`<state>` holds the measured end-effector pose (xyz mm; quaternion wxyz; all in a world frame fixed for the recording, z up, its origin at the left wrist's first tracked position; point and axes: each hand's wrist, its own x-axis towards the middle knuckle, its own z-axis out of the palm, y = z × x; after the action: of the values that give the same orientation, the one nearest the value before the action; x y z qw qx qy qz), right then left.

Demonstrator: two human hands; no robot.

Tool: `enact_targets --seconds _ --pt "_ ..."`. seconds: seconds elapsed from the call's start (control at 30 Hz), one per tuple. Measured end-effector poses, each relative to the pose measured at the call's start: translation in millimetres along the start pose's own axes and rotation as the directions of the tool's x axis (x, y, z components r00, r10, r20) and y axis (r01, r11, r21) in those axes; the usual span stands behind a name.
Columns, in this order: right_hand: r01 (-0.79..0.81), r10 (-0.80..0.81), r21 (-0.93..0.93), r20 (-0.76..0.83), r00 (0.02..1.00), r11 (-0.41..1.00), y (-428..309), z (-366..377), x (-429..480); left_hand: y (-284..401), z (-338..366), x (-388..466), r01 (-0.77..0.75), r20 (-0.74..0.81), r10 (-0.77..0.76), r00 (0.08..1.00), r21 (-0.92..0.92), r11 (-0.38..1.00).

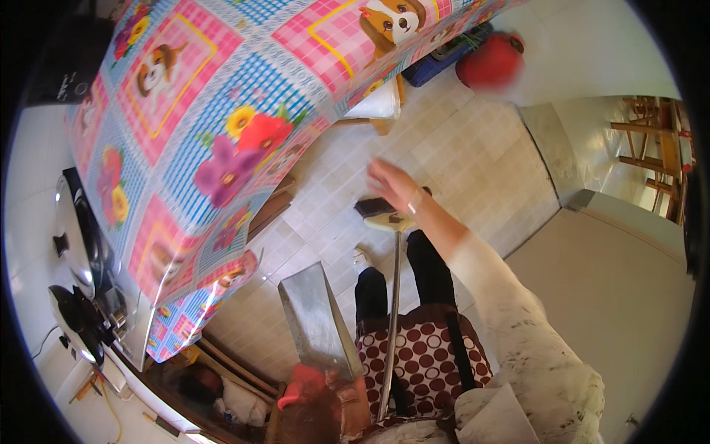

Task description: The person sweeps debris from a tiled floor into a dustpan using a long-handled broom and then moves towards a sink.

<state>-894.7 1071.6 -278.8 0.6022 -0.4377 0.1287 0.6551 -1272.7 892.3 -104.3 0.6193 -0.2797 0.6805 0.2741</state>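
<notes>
My right hand reaches out over the floor, blurred, and nothing shows in it. A band is at its wrist. Below it in the picture lies a broom head with dark bristles, partly covered by my hand and wrist. Its metal handle runs back towards my body, over my dotted apron. My left hand is out of view. To the left of the broom handle is a metal dustpan, its near end beside a red item that I cannot make out.
A table with a puppy-and-flower plastic cloth fills the upper left. Pan lids stand at the left counter. A red rounded object and a blue crate sit at the back. A pale cabinet-like surface borders the right.
</notes>
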Motion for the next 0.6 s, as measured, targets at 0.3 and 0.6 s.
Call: enact_targets --seconds 0.3,0.6 --pt "0.339 -0.233 0.543 -0.256 0.938 0.769 -61.2 43.7 179.1 -58.9 14.1 23.5 0.002 -0.06 -0.005 0.998 -0.049 0.999" --pt "0.615 -0.52 0.406 -0.328 0.788 0.676 -105.3 -79.8 65.6 -49.6 7.7 11.3 -0.047 -0.077 0.046 0.996 -0.013 0.999"
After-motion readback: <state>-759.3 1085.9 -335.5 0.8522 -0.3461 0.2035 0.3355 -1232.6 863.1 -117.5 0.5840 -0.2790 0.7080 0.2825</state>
